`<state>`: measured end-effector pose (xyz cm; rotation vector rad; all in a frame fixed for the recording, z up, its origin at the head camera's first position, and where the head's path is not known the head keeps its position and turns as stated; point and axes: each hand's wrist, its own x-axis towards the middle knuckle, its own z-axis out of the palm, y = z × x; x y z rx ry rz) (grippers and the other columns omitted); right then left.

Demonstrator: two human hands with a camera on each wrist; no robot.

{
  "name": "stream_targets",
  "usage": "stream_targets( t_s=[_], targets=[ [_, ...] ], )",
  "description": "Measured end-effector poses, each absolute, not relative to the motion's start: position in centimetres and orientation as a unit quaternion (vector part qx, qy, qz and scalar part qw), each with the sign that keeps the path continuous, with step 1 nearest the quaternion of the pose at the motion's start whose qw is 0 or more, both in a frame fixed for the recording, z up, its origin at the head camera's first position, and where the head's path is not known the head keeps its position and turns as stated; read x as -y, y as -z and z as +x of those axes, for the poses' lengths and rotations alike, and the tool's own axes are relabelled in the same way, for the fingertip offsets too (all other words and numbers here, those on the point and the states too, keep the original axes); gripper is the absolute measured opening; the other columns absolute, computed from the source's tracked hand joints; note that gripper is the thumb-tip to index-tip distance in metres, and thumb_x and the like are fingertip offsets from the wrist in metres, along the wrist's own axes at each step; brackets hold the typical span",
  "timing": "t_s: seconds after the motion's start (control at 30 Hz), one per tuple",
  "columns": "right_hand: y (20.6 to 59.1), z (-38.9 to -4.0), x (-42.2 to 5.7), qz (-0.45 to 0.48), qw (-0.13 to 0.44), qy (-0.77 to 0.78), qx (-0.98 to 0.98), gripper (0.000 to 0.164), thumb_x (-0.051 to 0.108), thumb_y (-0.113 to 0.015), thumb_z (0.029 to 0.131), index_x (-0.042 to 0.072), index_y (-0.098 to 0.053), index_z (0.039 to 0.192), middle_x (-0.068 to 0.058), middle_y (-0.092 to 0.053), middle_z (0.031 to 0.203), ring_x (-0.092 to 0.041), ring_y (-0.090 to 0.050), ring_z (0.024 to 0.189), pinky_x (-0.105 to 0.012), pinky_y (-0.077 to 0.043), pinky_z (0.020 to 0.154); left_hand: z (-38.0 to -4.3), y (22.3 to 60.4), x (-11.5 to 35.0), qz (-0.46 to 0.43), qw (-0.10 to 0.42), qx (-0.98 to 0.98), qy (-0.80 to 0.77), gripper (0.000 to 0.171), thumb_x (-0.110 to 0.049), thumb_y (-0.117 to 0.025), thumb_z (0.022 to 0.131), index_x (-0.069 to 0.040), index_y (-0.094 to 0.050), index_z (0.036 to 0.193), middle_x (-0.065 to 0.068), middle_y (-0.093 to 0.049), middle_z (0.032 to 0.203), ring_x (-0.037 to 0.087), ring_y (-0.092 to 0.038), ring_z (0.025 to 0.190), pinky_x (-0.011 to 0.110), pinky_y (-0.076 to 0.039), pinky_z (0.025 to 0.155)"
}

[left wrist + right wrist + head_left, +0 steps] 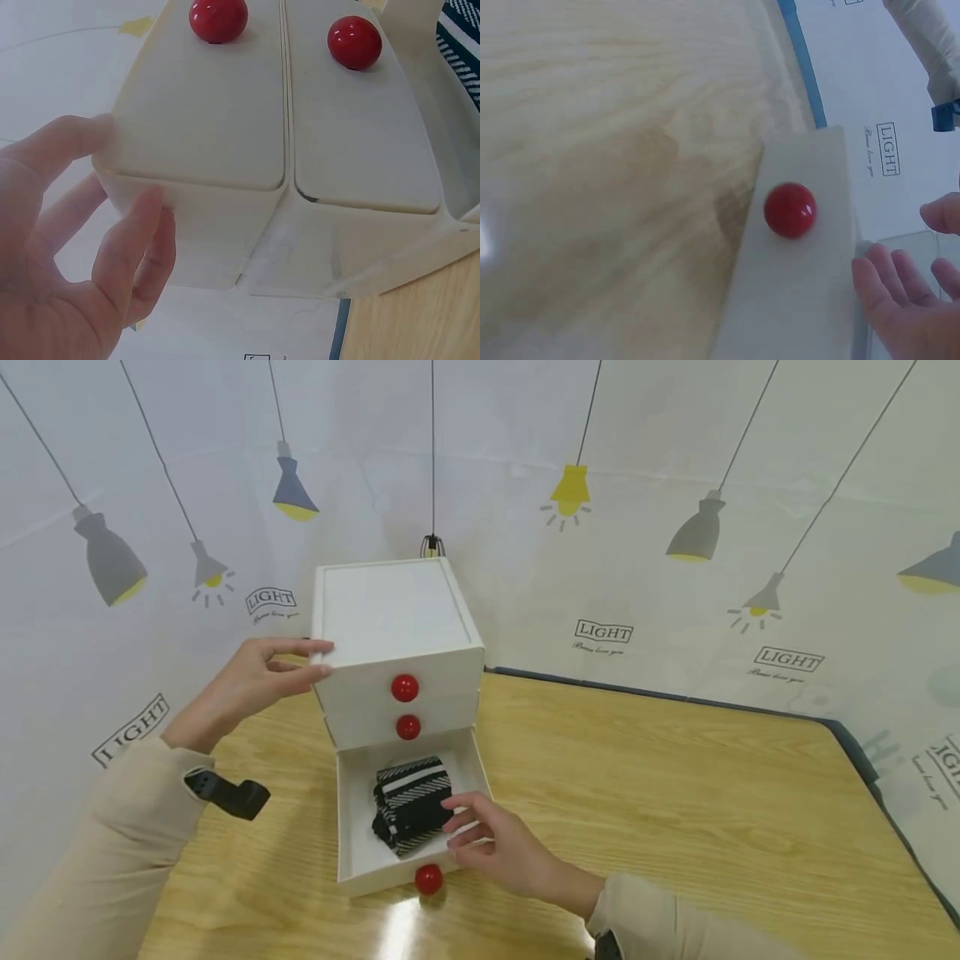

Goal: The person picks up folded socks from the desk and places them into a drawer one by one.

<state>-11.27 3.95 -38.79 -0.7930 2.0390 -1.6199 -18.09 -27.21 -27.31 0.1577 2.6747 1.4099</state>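
Note:
A white drawer cabinet [397,610] with red round knobs stands on the table, its bottom drawer [347,860] pulled out. In that drawer lies a folded black cloth [414,802] with white stripes. My left hand [258,681] holds the cabinet's upper left front corner, with its fingers around the corner in the left wrist view. Above the drawer's right side is my right hand [506,847], fingers relaxed and slightly bent, the tips close to the cloth's right edge. Whether they touch it I cannot tell. The right wrist view does not show the cloth.
The wooden table [675,802] extends to the right of the cabinet. Behind it hangs a pale backdrop [510,568] printed with lamps. The bottom drawer's red knob [429,879] sticks out toward me. Two upper drawers are closed. Black straps [228,793] are on the wrists.

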Motion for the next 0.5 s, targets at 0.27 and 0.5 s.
stream_targets(
  t_s=[0.27,0.5],
  targets=[
    [42.4,-8.9,-4.0,-0.308,0.176,0.609,-0.709,0.034,-0.004,-0.059,0.083,-0.009,-0.047,0.114,-0.025,-0.057,0.101,-0.036,-0.059,0.09,-0.023,-0.05,0.076,-18.1,27.5,27.1,0.05,0.058,-0.885,-0.46,0.058,-0.037,-0.059,0.086,-0.007,-0.043,0.133,0.015,-0.024,0.144,0.037,-0.05,0.109,0.054,-0.038,0.09],
    [45.1,-7.7,-3.4,-0.32,0.179,0.641,-0.674,0.035,-0.009,-0.057,0.081,-0.012,-0.047,0.114,-0.029,-0.052,0.113,-0.041,-0.056,0.096,-0.026,-0.048,0.082,-18.1,27.4,27.2,0.051,0.056,-0.885,-0.459,0.058,-0.038,-0.059,0.086,-0.007,-0.043,0.133,0.015,-0.024,0.144,0.038,-0.05,0.109,0.055,-0.037,0.09]
  ],
)
